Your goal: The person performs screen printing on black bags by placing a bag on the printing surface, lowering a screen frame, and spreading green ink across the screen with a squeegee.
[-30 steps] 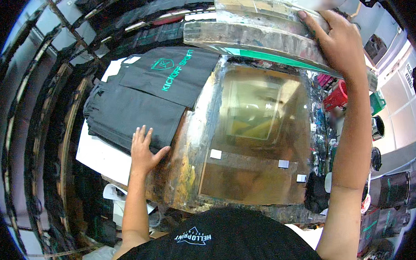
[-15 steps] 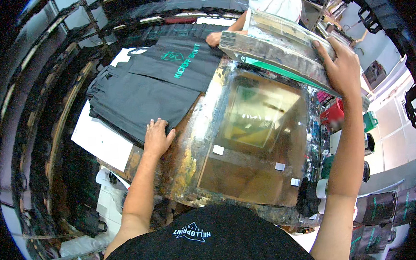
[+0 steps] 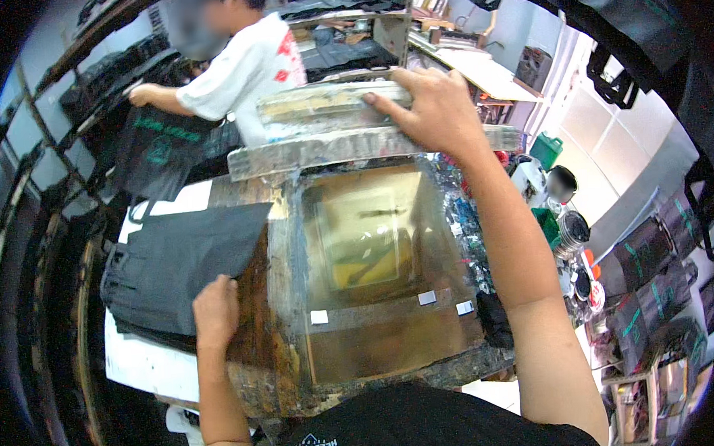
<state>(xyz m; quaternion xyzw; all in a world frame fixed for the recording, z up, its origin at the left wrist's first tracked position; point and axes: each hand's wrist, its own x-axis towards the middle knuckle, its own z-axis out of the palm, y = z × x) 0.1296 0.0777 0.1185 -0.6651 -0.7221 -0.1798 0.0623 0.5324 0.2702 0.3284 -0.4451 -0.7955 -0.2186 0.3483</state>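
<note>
Fingers curled, my left hand grips the near right edge of a plain black fabric bag on top of a stack at the left. My right hand is closed over a raised, ink-stained wooden screen-printing frame, with its thumb on what looks like a squeegee lying along it. The fingertips are partly hidden behind the wood. Below the frame lies a glossy brown printing board with a paler rectangle in its middle. Small white tabs are stuck on its near part.
A co-worker in a white shirt holds a black bag with green print at the far left. Racks line the left side. Cans and a green container stand at the right, near more printed bags.
The printed bag has left the stack and is in the co-worker's hand by the racks. My left hand has closed from spread fingers. The view has turned right.
</note>
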